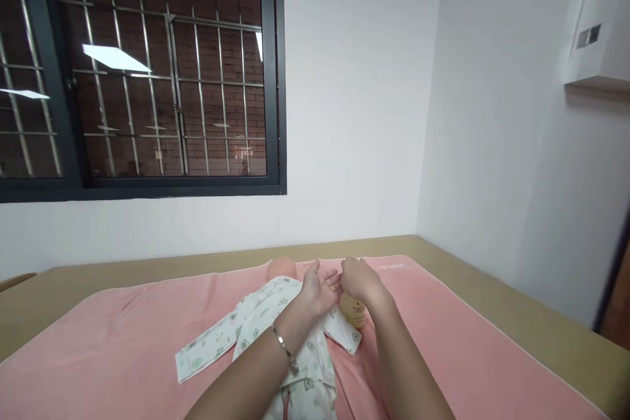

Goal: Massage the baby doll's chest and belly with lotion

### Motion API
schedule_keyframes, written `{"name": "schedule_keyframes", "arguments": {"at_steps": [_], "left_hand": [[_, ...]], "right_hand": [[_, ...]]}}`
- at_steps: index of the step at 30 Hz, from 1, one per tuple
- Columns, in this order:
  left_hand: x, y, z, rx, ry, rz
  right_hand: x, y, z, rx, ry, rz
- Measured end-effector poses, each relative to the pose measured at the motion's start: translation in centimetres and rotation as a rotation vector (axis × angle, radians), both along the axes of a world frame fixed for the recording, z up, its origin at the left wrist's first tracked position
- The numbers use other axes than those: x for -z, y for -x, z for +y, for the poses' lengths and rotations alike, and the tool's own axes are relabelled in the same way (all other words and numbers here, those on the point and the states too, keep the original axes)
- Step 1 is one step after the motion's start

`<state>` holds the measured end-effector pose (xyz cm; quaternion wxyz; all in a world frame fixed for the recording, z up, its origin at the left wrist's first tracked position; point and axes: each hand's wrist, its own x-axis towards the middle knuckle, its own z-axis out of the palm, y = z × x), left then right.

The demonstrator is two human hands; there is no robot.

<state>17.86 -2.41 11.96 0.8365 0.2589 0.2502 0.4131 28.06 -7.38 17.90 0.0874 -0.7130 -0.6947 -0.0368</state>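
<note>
My left hand (321, 289) is held palm up, its fingers loosely stretched toward the right. Close beside it, my right hand (363, 281) has its fingers curled in, and its fingertips meet those of the left. Whatever the curled fingers hold, if anything, is hidden. A yellowish bottle (353, 312) with small print shows just below the right hand, partly covered by it. Beneath my forearms lies a doll in white clothes (268, 315) with a green print, sleeves spread to both sides. The doll's round head (281, 268) points toward the wall.
A pink sheet (142, 335) covers most of the tan padded surface (472, 269). White walls (354, 111) rise behind and to the right. A dark-framed window (281, 105) with metal bars is at the left.
</note>
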Motion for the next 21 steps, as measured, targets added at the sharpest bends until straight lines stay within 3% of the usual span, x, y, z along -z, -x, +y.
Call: {"name": "schedule_keyframes", "arguments": {"at_steps": [3, 7, 10, 13, 16, 18, 21], "left_hand": [[0.6, 1.6, -0.4, 0.027, 0.084, 0.062], [1.5, 5.6, -1.6, 0.033, 0.162, 0.171], [1.3, 8.3, -3.0, 0.009, 0.190, 0.168], [-0.3, 10.4, -4.8, 0.049, 0.199, 0.118], [-2.6, 12.3, -6.4, 0.108, 0.087, 0.017], [-4.0, 13.7, -7.1, 0.131, -0.018, -0.030], [-5.2, 15.7, -7.7, 0.085, -0.020, 0.009]], "right_hand": [[-0.2, -0.2, -0.2, 0.031, -0.024, -0.003], [0.0, 0.0, -0.2, 0.095, -0.055, 0.042], [0.3, 1.5, 0.0, 0.074, -0.163, 0.067], [0.9, 4.5, -0.4, -0.141, -0.309, 0.166], [2.4, 8.3, -1.7, -0.450, -0.324, 0.311], [4.1, 10.8, -2.9, -0.590, -0.351, 0.328], [7.5, 14.2, -4.5, -0.731, -0.430, 0.299]]}}
